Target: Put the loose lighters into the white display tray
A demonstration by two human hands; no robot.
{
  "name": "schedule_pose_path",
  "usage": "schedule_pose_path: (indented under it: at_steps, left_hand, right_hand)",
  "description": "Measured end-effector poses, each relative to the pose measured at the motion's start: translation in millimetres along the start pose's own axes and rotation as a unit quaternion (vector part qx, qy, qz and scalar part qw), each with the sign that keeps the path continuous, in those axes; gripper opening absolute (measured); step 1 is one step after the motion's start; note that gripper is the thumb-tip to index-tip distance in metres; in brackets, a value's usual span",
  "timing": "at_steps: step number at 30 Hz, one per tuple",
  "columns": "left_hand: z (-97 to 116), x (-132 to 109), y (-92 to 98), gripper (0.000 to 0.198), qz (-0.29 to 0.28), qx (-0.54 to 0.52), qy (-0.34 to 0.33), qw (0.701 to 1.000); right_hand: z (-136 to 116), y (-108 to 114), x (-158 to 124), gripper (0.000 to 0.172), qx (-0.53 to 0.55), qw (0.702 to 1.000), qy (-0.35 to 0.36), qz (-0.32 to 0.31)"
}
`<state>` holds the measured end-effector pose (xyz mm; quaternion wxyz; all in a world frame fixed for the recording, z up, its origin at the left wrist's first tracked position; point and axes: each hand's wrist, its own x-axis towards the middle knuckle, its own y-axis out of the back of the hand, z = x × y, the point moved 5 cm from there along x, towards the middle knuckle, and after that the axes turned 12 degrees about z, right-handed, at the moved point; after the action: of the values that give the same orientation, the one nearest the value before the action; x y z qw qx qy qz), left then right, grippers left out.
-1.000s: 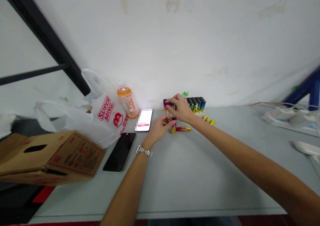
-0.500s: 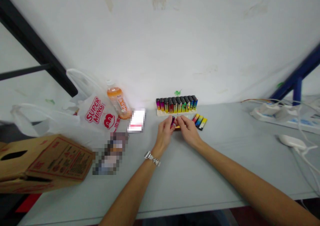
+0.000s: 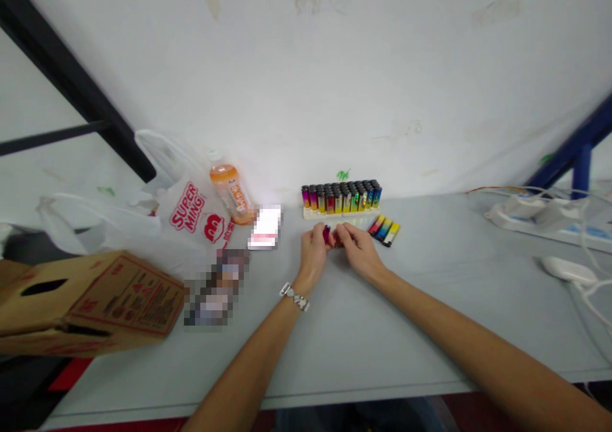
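Between the fingers of my left hand (image 3: 313,247) is a purple lighter (image 3: 326,233) with a dark top, held upright. My right hand (image 3: 352,244) almost touches the left, its fingers pinched together. What those fingers hold is mostly hidden. Just beyond both hands, a pale rack (image 3: 313,215) holds several rows of colourful lighters (image 3: 338,200) standing with their black tops up. To the right of my right hand, loose lighters (image 3: 384,229) in red, blue and yellow lie side by side on the table.
The grey table (image 3: 430,304) meets a white wall. Leftward are a carton (image 3: 134,298), a plastic bag (image 3: 191,209), an orange drink bottle (image 3: 232,190), a bright-screened phone (image 3: 265,227) and a blurred-out object (image 3: 220,288). Rightward lie a power strip (image 3: 545,218) and a white charger (image 3: 567,269) with cables.
The purple lighter in my left hand shows more clearly. The yellow piece seen below my fingers before is now mostly hidden. The whole view has shifted slightly.
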<state>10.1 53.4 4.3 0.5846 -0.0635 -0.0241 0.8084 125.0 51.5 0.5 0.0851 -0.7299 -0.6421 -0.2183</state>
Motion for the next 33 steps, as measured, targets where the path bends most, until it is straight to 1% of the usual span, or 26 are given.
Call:
schedule_pose_path:
  at_steps: [3,9,11,17,22,26,30,33]
  left_hand:
    - [1,-2,0.8,0.052,-0.005,-0.01,0.016,1.0]
    - [2,-4,0.7,0.068,-0.037,-0.033,0.038,0.998]
    - [2,-4,1.2,0.067,-0.032,-0.029,0.033,0.999]
    - [3,-2,2.4,0.052,0.003,0.01,0.019,1.0]
    - [3,-1,3.5,0.041,0.011,-0.008,-0.007,1.0]
    - [1,1,3.5,0.044,0.013,-0.01,-0.005,1.0]
    - [-3,5,4.6,0.05,0.024,-0.014,-0.007,1.0]
    - [-10,8,3.8,0.055,-0.001,-0.031,-0.018,0.999]
  right_hand:
    - [0,-1,0,0.045,0.0,1.0,0.002,0.0]
    - [-2,0,-1,0.044,-0.012,1.0,0.011,-0.003]
    - [-2,0,-1,0.043,-0.008,1.0,0.009,-0.007]
    - [-2,-1,-1,0.043,-0.001,1.0,0.009,-0.013]
    - [-1,-1,-1,0.041,-0.004,1.0,0.024,-0.012]
    - [-1,-2,-2,0.037,0.014,1.0,0.02,-0.016]
    - [-8,0,0,0.025,0.029,0.999,0.026,0.006]
    - [-13,1,2,0.027,0.02,0.998,0.051,0.02]
